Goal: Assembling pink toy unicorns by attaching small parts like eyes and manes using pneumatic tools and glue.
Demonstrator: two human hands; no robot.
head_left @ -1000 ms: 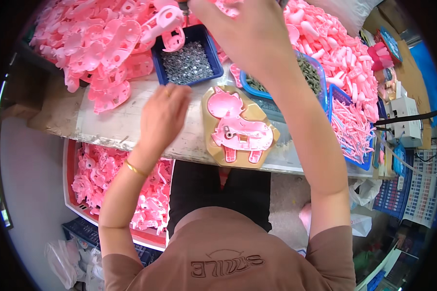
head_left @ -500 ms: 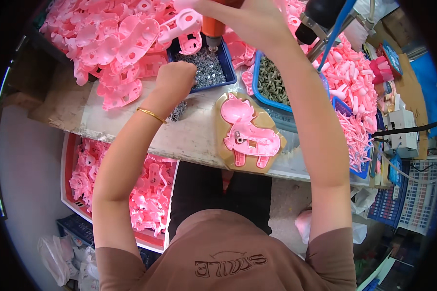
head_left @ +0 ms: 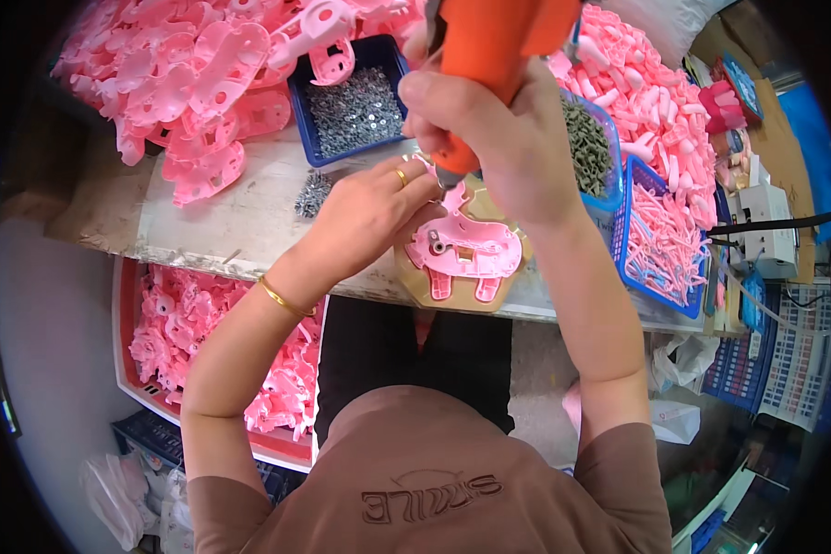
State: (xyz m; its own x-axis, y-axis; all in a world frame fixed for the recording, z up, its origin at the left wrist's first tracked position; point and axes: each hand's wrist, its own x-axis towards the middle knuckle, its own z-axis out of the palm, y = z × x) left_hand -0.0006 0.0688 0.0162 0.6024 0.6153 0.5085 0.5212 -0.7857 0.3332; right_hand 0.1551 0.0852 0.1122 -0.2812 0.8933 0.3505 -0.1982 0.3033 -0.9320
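Observation:
An orange power screwdriver (head_left: 494,55) is in my right hand (head_left: 499,138), its fingers wrapped round the body and the bit angled down. My left hand (head_left: 369,208) has its fingertips pinched together right at the bit's tip; whatever lies between them is too small to make out. Beneath both hands, a pink plastic animal-shaped shell half (head_left: 471,245) rests in a tan holding block (head_left: 415,282). A small round metal piece (head_left: 437,242) sits inside the shell's body. My hands and the screwdriver partly hide the shell's head end.
A dark blue tray (head_left: 360,151) of small metal screws stands behind my left hand, beside a loose screw heap (head_left: 314,196). Pink shells (head_left: 194,74) pile up at far left. Rightward are a tub of grey-green parts (head_left: 586,143), a blue basket (head_left: 623,242) and pink pieces (head_left: 637,92).
The screwdriver and my right hand have come down and nearer, over the shell. My left hand has left the screw tray and moved right to the bit. The view has shifted slightly.

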